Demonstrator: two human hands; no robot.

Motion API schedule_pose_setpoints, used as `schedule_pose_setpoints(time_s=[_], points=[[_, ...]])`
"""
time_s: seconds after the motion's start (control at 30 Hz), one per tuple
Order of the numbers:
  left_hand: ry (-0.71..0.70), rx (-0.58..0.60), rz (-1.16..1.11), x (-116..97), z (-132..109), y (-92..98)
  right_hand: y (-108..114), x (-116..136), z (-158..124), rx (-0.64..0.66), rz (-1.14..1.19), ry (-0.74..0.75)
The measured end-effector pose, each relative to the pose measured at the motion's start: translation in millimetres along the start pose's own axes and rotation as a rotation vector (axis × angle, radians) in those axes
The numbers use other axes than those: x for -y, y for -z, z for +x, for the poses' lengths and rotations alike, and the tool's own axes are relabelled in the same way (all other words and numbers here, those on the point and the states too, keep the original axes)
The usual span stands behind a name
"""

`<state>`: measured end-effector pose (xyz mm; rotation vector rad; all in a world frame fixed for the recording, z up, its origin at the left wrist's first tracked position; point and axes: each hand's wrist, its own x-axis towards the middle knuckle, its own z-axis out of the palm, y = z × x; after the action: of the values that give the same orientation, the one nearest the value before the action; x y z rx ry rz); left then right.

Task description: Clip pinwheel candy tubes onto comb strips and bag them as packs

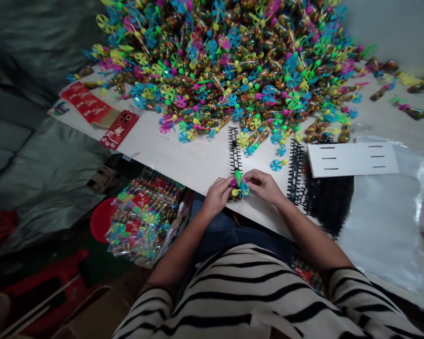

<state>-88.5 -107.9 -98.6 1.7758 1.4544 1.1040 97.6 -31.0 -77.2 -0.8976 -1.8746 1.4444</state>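
Both hands meet at the table's (pixel 183 160) edge. The left hand (pixel 217 195) and right hand (pixel 263 184) pinch one pinwheel toy (pixel 239 184), just below a black strip (pixel 234 150).

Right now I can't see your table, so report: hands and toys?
Left hand and right hand both pinch one toy bundle at the table edge. Black strip lies just beyond. Big toy pile farther back.

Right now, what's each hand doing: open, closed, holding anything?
Left hand: closed on the bunch of pinwheel toys at the table edge.
Right hand: closed on the same bunch from the other side.
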Motion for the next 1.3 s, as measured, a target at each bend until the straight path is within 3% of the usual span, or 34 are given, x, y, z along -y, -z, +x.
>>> schedule_pose_setpoints(time_s=[0.17, 0.27, 0.33, 0.43, 0.5, 0.6, 0.7, 0.77, 0.87, 0.97, 1.03, 1.1, 1.17, 1.3], points=[[-0.002, -0.08, 0.018, 1, -1, -1.8, 2, 6, 2, 0.038, -0.077, 0.063], [0.044, 0.064, -0.019, 5, 2, 19.9, 22, 4, 9, 0.068, -0.017, -0.048], [0.104, 0.145, -0.013, 10, 15, 43.0, 49, 0, 24, -0.074, -0.021, -0.158], [0.147, 0.031, 0.131, 18, 63, 67.7, 96, -8, 62, -0.454, -0.162, -0.259], [0.094, -0.073, 0.238, 20, 113, 65.8, 119, -15, 95, -0.602, -0.286, -0.323], [0.001, -0.1, 0.314, 17, 195, 37.6, 135, -25, 142, -0.72, -0.443, -0.415], [0.029, -0.092, 0.356, 14, 258, 3.2, 136, -33, 173, -0.834, -0.491, -0.447], [0.066, -0.079, 0.407, 14, 281, -11.5, 136, -35, 181, -0.882, -0.437, -0.488], [0.082, -0.069, 0.438, 15, 295, -16.5, 141, -32, 175, -0.912, -0.288, -0.48], [-0.016, -0.158, 0.288, 16, 288, -3.2, 146, -18, 149, -0.983, -0.19, -0.204], [-0.074, -0.221, 0.124, 16, 266, 13.0, 141, -4, 120, -0.926, -0.155, -0.023], [-0.065, -0.237, -0.036, 16, 227, 30.6, 126, 7, 87, -0.734, -0.132, 0.022], [0.019, -0.231, -0.17, 15, 175, 43.9, 102, 12, 53, -0.513, -0.12, -0.028], [0.245, -0.184, -0.238, 15, 71, 42.0, 50, 2, 9, -0.221, -0.124, -0.06]])
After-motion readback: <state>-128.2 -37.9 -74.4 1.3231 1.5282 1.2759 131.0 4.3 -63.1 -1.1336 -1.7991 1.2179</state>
